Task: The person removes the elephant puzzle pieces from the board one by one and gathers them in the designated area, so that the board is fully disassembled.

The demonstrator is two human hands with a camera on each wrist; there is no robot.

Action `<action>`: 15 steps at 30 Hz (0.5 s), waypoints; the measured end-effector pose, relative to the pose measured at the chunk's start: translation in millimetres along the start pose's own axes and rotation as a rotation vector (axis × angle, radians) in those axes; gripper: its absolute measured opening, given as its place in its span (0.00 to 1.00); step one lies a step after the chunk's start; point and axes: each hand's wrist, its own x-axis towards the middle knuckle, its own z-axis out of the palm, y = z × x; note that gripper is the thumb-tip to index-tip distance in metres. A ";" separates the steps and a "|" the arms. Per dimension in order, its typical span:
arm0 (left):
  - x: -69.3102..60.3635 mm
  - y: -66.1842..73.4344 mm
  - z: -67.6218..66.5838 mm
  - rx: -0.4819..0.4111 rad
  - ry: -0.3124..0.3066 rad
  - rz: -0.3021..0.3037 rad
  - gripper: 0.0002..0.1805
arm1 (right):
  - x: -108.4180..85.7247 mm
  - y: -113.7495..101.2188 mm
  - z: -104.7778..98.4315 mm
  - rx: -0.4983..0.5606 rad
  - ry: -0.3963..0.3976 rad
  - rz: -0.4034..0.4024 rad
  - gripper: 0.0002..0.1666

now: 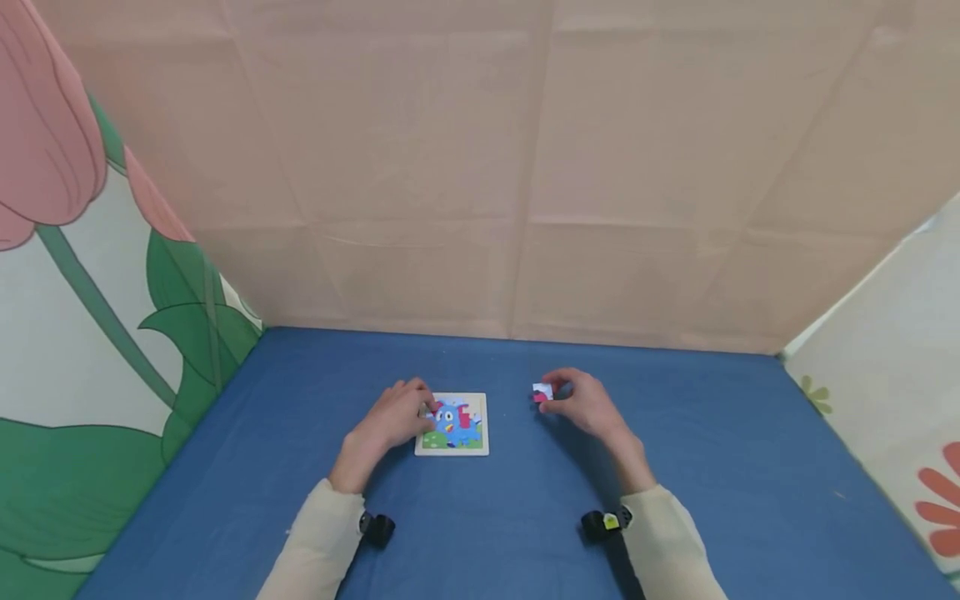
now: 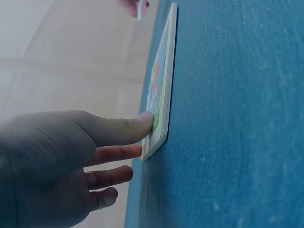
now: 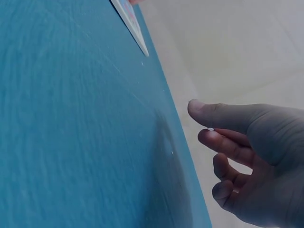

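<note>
Layout as I see it remotely: puzzle board point(image 1: 452, 452) on the table point(image 1: 495, 508), left of the far edge's midpoint; left hand point(image 1: 393, 415) at its left edge; puzzle piece point(image 1: 542, 392) to its right, in the right hand point(image 1: 587, 406); backdrop point(image 1: 517, 175) behind the far edge.

Blue tabletop point(image 1: 480, 525) widening toward the viewer, creased beige backdrop point(image 1: 525, 167) rising behind it, white left wall point(image 1: 56, 342) with a large pink tulip point(image 1: 45, 117) and green leaves point(image 1: 82, 475), pale right wall point(image 1: 885, 358) bearing red-orange petals point(image 1: 945, 542) and a small green motif point(image 1: 817, 396), soft light.
</note>
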 end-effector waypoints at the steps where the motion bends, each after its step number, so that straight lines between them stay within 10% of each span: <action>1: 0.0 0.0 0.0 0.000 0.000 0.000 0.11 | -0.8 2.0 -1.6 -0.002 -0.001 -0.002 0.26; 15: -1.0 0.4 -1.0 0.005 -0.002 0.018 0.16 | -3.6 30.6 -16.7 0.006 -0.007 0.043 0.26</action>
